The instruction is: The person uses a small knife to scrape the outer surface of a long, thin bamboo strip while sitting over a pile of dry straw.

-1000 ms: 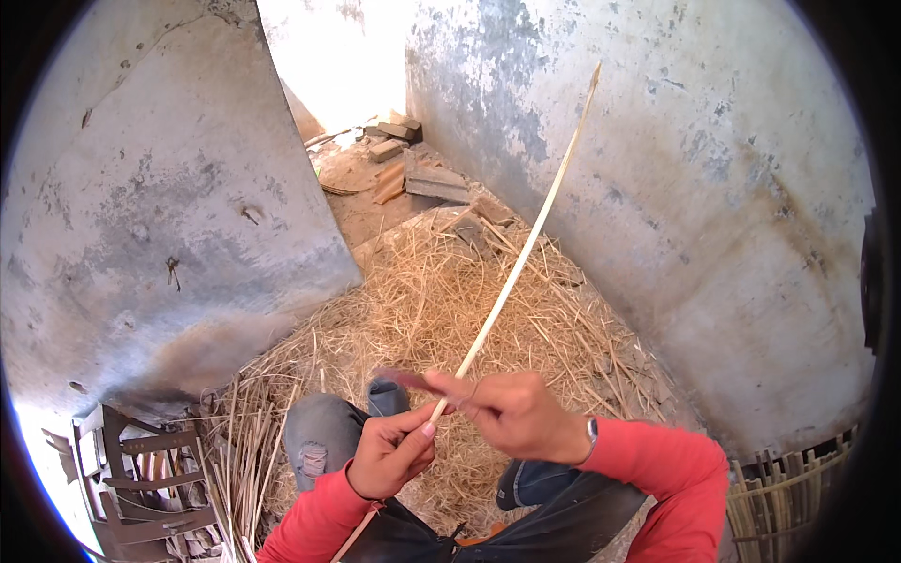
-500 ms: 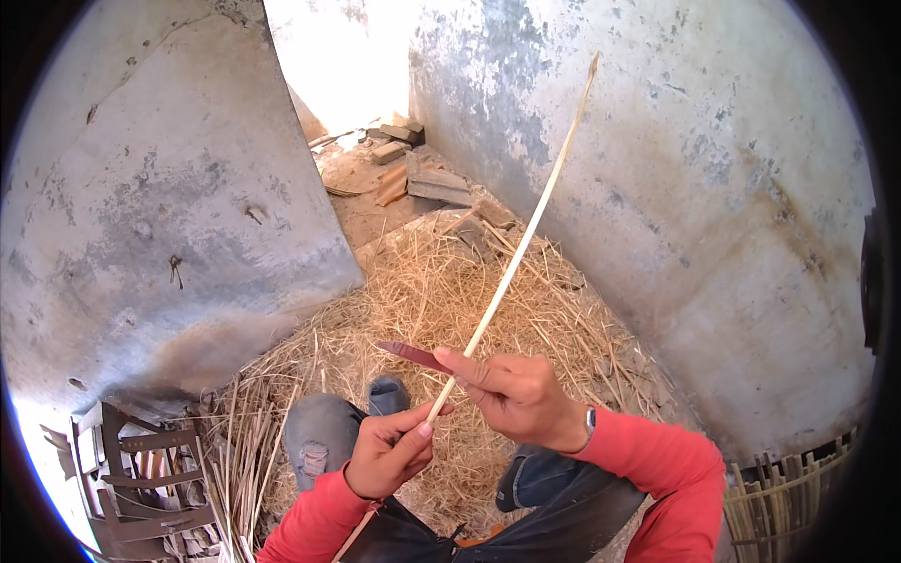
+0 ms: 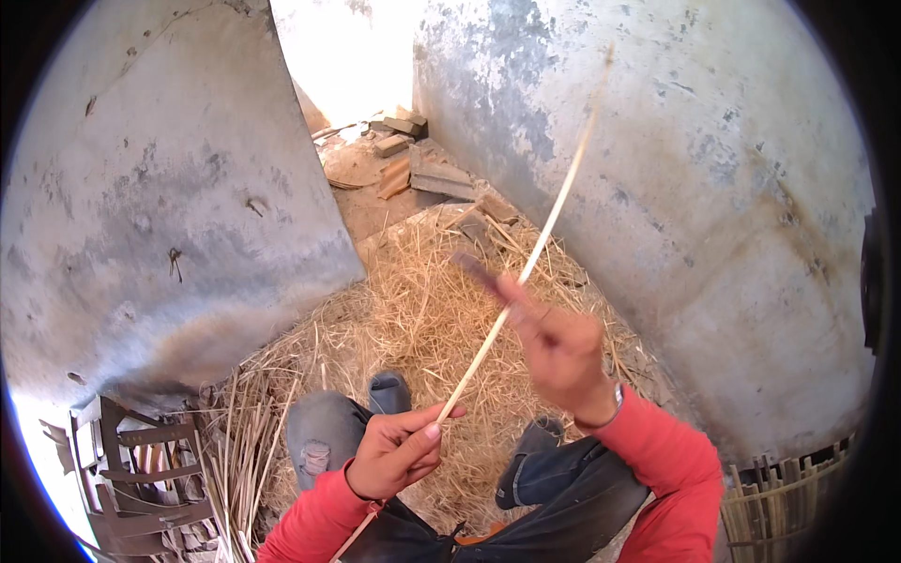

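A long pale strip, bamboo by its look, [image 3: 560, 202] slants up and to the right in front of me, its far tip blurred against the wall. My left hand [image 3: 397, 452] is closed around its lower part, thumb pressed on top; the tail of the strip runs back under my left forearm. Farther up, my right hand [image 3: 560, 352] grips a knife with a dark reddish blade [image 3: 477, 273]. The blade points up and left, smeared by motion, and crosses close to the strip. My right index finger lies at the strip; the handle is hidden in my palm.
Pale shavings [image 3: 422, 300] cover the floor around my feet. Long strips [image 3: 239, 460] lie at the left beside a dark wooden chair frame [image 3: 155, 479]. Bricks [image 3: 441, 178] are piled at the far doorway. Walls rise on both sides; a slatted basket [image 3: 784, 507] stands at lower right.
My right hand has moved up and away along the strip with the knife. My left hand keeps its hold, nearly in place, and the strip's far tip has shifted slightly right.
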Motion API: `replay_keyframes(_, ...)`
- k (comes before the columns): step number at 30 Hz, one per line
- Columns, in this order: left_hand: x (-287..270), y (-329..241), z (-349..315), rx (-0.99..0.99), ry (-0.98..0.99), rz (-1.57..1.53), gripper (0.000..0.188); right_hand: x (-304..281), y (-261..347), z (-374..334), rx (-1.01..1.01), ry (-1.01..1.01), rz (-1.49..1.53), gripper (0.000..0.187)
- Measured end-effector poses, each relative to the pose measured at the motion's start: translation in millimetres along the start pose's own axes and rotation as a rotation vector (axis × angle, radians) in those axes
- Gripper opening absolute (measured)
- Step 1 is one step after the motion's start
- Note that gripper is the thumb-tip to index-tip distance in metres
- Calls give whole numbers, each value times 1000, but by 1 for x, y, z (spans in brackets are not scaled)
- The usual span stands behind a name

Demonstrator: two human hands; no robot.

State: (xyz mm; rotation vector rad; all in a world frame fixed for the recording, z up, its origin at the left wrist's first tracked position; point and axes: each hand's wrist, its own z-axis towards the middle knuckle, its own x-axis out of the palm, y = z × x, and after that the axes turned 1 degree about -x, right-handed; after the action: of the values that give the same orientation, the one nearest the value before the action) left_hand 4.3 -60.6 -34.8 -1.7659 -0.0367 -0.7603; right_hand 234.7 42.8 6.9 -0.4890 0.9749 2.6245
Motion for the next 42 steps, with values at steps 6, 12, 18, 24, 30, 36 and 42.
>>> replay_keyframes(6, -2, 3, 5, -13, -9, 26, 40, 12, 11, -32, -68, 200, 18, 37)
replay_keyframes(12, 1, 1, 2, 52, -37, 105, 40, -3, -2, 3, 46, 108, -41, 38)
replay_keyframes(18, 4, 6, 5, 78, -54, 160, 40, 0, -14, -10, 79, 9, -40, 37)
replay_keyframes(24, 7, -1, 4, 61, -102, 69, 38, 9, 12, -26, -112, 303, -23, 36)
replay_keyframes(30, 6, 3, 3, 67, -80, 130, 40, -2, -11, 2, 112, -1, -34, 34)
replay_keyframes(36, -1, 8, 4, 114, -105, 97, 39, 22, 27, -37, -96, 335, 27, 46)
replay_keyframes(42, 5, 5, 7, 184, -131, 159, 37, 16, 7, -13, 37, 109, 42, 38)
